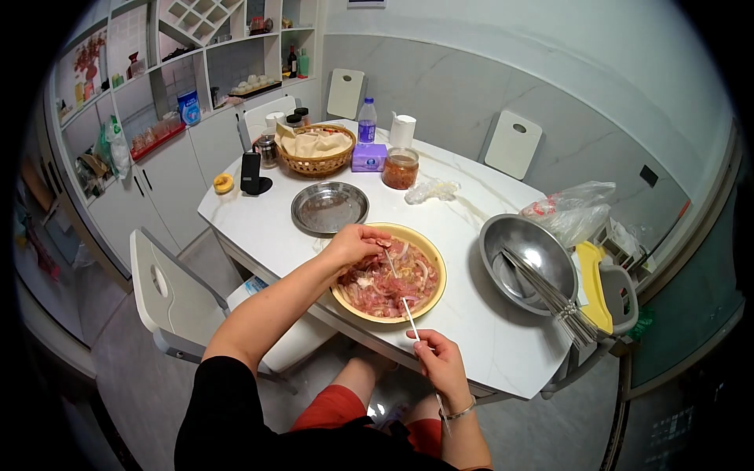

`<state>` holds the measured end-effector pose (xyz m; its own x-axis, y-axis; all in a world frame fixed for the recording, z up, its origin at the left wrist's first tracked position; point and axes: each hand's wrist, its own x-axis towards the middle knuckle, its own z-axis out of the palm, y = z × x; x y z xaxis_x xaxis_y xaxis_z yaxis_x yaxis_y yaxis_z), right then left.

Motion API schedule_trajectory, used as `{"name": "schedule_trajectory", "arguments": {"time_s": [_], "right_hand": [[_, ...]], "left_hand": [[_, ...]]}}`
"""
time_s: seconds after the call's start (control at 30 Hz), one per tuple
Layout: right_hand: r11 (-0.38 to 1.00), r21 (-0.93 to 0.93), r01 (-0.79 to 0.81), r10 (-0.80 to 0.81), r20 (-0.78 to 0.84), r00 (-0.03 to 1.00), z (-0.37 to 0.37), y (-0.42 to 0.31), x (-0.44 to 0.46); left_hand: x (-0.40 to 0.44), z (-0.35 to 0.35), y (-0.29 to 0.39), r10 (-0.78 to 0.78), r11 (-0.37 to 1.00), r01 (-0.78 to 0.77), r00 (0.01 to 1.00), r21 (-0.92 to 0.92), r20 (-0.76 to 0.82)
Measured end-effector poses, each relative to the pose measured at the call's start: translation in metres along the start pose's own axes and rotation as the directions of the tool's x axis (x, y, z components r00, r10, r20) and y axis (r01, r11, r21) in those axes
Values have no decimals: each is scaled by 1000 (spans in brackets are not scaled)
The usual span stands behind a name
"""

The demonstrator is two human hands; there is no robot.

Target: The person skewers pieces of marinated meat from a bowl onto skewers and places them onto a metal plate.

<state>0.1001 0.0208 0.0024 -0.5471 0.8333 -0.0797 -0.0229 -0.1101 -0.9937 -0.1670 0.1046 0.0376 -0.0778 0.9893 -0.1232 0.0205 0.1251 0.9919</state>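
Observation:
My right hand [441, 363] grips a thin metal skewer [411, 319] near the table's front edge, its lower end passing back by my wrist. The skewer slants up over a yellow-rimmed bowl [442, 276] of raw meat pieces [369, 293] mixed with sliced onion. My left hand [358, 245] is over the bowl's far left side, fingers pinched on a small piece of raw meat [382, 242] close to the skewer's tip. Part of the skewer blends into the meat behind it, so I cannot tell whether any piece is threaded on.
A steel basin [493, 235] with a bundle of skewers [550, 294] stands right, beside a yellow tray [594, 290]. Behind the bowl are a round metal plate [330, 207], a jar [400, 169], a tissue pack [368, 158] and a wicker basket [318, 164]. A white chair [161, 294] stands left.

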Motion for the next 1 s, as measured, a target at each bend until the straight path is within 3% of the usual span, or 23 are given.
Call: {"name": "schedule_trajectory", "arguments": {"time_s": [0.13,0.37,0.43,0.57,0.77,0.83,1.0], "right_hand": [[1000,-15,3,-3,2,1000,0,1,1],[1000,-15,-5,5,-2,1000,2,1,1],[1000,-9,3,-3,-12,1000,4,0,1],[1000,1,19,-19,-16,1000,7,0,1],[998,42,38,-37,-29,999,10,5,4],[997,63,37,-36,-28,999,11,5,4],[991,126,39,-36,-30,999,13,7,10]], "left_hand": [[-2,2,0,33,995,-39,997,-86,-67],[-7,3,3,50,998,-53,996,-37,-79],[-7,4,-1,152,988,-156,980,-24,-127],[-12,7,2,180,983,-183,976,-13,-119],[-10,5,-4,276,960,-270,955,69,-110],[-11,6,-3,352,927,-328,928,180,-121],[-17,13,-3,340,916,-314,938,251,-66]]}}
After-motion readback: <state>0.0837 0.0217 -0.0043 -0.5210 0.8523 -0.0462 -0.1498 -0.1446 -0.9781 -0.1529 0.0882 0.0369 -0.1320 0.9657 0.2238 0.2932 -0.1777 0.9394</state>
